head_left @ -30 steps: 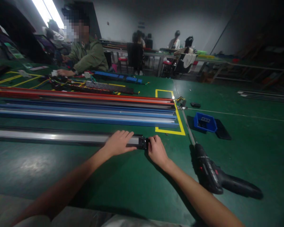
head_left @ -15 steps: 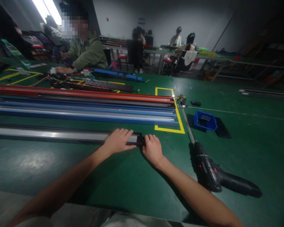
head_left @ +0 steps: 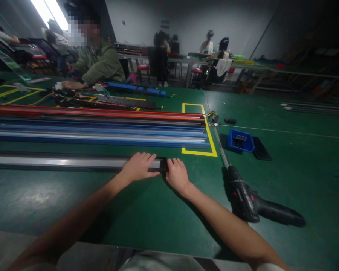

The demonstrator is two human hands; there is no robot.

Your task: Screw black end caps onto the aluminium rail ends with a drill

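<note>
The left forearm (head_left: 84, 205) is slanting up from the lower left, and the left grip (head_left: 140, 166) is lying palm down across the black-edged profile (head_left: 59, 162) near its right end, the thumb pointing along the near side and the fingers bending over the far side, clasping it. The right forearm (head_left: 220, 218) is angling in from the lower right; its wrist is turning the right grip (head_left: 177, 174) inward, with curled fingers pressing at the profile's black end (head_left: 163, 165). Whether they are pinching anything there, I cannot tell. The profile is lying lengthwise on the green desk (head_left: 141, 222), in front of the blue profiles (head_left: 101, 135), and a power drill (head_left: 243, 199) is resting to the right of both grips.
</note>
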